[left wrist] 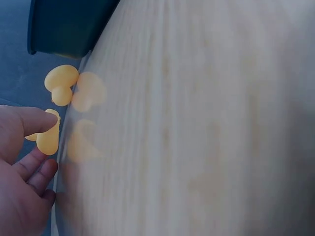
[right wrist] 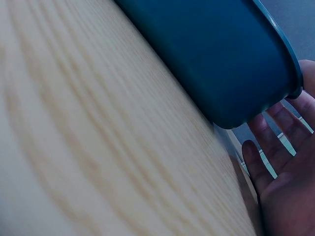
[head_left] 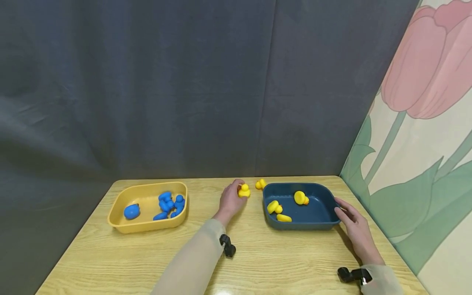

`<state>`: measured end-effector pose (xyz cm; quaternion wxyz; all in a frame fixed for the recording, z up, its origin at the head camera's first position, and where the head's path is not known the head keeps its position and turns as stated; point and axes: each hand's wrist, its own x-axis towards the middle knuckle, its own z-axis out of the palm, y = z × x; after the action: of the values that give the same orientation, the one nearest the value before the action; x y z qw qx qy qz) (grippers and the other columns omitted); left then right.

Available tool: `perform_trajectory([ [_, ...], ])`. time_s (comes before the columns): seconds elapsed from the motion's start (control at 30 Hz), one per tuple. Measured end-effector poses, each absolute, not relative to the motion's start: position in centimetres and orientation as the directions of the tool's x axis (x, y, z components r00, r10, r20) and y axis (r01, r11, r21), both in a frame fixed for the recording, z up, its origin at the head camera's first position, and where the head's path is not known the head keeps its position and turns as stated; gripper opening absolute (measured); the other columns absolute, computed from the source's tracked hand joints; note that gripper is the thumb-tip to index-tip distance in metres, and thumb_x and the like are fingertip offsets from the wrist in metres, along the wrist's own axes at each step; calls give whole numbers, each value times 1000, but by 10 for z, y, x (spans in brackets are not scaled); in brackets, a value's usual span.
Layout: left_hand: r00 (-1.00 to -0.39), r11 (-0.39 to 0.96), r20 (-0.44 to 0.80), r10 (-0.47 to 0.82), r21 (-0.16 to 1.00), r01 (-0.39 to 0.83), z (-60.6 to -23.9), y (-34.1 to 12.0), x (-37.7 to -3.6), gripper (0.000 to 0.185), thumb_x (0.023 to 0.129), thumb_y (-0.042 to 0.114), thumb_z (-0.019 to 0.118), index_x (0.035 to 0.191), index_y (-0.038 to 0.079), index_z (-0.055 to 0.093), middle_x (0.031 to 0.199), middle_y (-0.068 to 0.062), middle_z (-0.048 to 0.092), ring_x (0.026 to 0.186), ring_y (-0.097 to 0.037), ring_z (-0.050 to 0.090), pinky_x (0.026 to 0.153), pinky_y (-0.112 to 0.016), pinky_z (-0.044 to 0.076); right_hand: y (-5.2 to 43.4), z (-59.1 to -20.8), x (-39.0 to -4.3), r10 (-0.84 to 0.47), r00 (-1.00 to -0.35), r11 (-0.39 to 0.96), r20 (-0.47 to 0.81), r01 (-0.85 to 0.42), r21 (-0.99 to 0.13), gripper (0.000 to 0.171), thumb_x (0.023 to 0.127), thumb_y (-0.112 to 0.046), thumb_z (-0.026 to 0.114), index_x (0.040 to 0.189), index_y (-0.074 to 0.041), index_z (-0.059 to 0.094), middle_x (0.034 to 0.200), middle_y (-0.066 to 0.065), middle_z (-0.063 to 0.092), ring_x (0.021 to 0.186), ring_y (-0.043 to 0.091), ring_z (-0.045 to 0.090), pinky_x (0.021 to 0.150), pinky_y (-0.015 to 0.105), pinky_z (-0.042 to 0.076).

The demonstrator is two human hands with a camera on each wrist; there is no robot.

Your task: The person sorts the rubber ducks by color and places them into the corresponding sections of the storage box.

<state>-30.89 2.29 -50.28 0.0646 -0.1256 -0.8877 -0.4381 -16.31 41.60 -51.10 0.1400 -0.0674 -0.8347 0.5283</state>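
My left hand [head_left: 231, 199] is at the back middle of the table with a small yellow toy duck [head_left: 244, 191]. In the left wrist view the thumb lies on the duck's [left wrist: 48, 140] upper side and the fingers are below it. A second yellow duck [head_left: 261, 184] lies just to the right, beside the dark blue tray [head_left: 300, 225]. Against that tray's right end rests my right hand [head_left: 355, 229], its fingers extended along the outer wall [right wrist: 246, 78]. Inside the tray are three yellow ducks [head_left: 300, 198], some tipped over.
A yellow tray [head_left: 147, 226] at the left of the wooden table [head_left: 250, 254] holds several blue toys [head_left: 131, 211]. Behind the table hangs a dark grey curtain [head_left: 191, 90]. A tulip-patterned wall panel [head_left: 416, 164] borders the right edge.
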Motion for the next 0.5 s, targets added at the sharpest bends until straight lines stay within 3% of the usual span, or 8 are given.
perform_trajectory([
  [0.27, -963, 449, 223, 153, 852, 269, -497, 24, -295, 52, 95, 0, 86, 142, 9, 65, 136, -16, 71, 125, -36, 67, 109, -54, 55, 417, -513, -164, 261, -952, 445, 161, -30, -895, 62, 116, -42, 58, 170, -14, 46, 165, -3, 48, 125, -15, 44, 93, 3, 38],
  [0.5, -955, 359, 255, 153, 886, 295, -490, 25, -278, 52, 94, 1, 87, 141, 10, 66, 132, -11, 72, 122, -33, 67, 107, -52, 56, 415, -510, -163, 265, -951, 429, 162, -35, -903, 62, 116, -42, 59, 169, -13, 47, 165, -4, 48, 126, -14, 44, 93, 3, 38],
])
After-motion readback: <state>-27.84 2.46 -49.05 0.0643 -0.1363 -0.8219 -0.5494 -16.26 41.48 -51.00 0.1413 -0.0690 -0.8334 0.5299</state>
